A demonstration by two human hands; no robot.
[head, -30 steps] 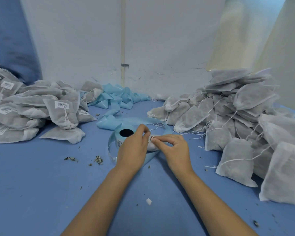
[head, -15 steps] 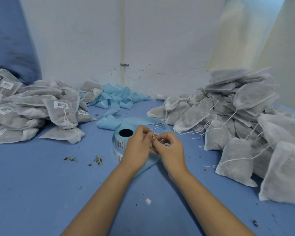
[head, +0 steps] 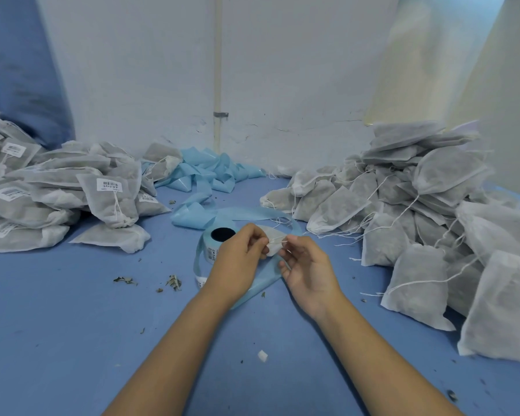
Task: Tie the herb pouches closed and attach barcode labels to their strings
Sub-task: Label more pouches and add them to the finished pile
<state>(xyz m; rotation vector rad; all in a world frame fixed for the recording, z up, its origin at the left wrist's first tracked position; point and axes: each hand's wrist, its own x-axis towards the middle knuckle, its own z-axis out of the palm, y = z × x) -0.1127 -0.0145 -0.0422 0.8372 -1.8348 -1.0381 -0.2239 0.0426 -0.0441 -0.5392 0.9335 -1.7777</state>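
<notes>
Just right of the label roll point(head: 219, 240) at counter point(head: 72, 325) centre, head view: both hands meet over a small white pouch point(head: 272, 246). L hand point(head: 237, 262) has fingers curled, pinching the pouch's top edge w/ its string point(head: 278, 239); R hand point(head: 308, 271) is palm-up, thumb and forefinger pinching the same string close to the L fingertips, other fingers loosely curled. The pouch is mostly hidden betw. the hands, so whether it's tied can't be told. The roll stands on end, dark core facing up, and its blue backing strip point(head: 264, 279) loops round it and passes under the hands. Behind the roll, near the wall, lies a heap of used blue backing point(head: 204, 172). Left of the roll: pile of labelled pouches point(head: 108, 193), barcode stickers showing. Right of the roll: bigger pile of unlabelled pouches point(head: 427, 211) w/ loose strings trailing. Herb crumbs point(head: 173, 282) are scattered left of the roll, and a white scrap point(head: 262, 355) lies nearer the camera, betw. the forearms.
</notes>
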